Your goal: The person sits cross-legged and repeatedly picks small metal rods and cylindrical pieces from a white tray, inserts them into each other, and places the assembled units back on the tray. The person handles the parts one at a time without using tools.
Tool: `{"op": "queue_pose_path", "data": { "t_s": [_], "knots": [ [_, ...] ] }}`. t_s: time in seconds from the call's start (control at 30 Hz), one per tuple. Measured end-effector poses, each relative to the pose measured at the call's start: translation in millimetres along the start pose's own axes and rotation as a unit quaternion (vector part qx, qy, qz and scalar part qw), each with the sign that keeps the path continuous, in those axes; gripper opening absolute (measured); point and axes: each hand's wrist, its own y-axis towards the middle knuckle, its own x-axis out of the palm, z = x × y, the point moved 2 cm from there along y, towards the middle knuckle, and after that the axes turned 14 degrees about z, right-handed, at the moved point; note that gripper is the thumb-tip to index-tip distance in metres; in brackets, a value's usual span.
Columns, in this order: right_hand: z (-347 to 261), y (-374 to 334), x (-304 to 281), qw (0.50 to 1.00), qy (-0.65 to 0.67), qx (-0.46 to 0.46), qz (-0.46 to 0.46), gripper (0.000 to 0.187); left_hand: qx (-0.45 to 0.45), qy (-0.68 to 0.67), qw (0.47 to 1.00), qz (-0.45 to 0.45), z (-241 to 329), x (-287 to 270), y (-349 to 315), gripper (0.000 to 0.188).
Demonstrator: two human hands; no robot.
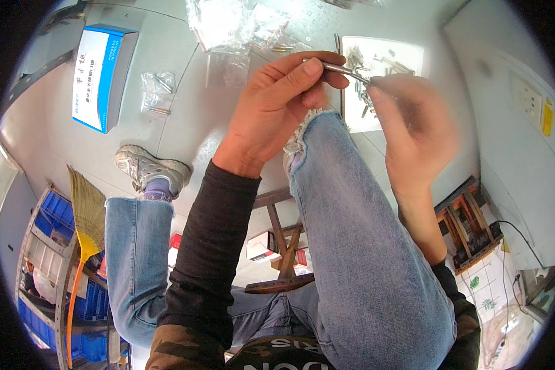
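Note:
My left hand (274,102) pinches a thin silvery metal rod (333,65) between thumb and fingers, the rod pointing right and slightly down. At the rod's right end, the thumb and fingertips of my right hand (416,120) close on its thin tip; motion blurs that hand. I cannot tell whether the tip is a separate piece. Under and behind my hands lies a white tray (412,50) with several small metal pins and slim parts scattered on it. My right hand covers part of the tray.
Clear plastic bags (219,28) lie on the floor at the top, with a smaller bag of metal parts (158,92) to the left. A blue-and-white box (102,80) stands farther left. A broom (85,216) leans by a shelf with blue bins (54,213). A wooden stool (280,285) is beneath me.

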Motion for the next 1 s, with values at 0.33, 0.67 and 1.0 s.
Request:
{"op": "queue_pose_path", "data": {
  "t_s": [0.33,0.67,1.0],
  "knots": [
    [-1.1,-4.1,-1.1,0.998,-0.055,-0.021,-0.028,0.009,0.051,0.115,0.99,0.069,0.8,-1.9,-1.4,0.022],
    [27.7,-31.9,6.9,0.938,0.054,0.323,-0.113,0.011,0.126,0.283,0.945,0.106,-5.1,-8.2,-11.7,0.019],
    [38.6,-45.5,13.2,0.98,-0.063,0.173,-0.074,0.011,0.095,0.224,0.942,0.233,-28.2,-15.5,-9.6,0.019]
  ]
}}
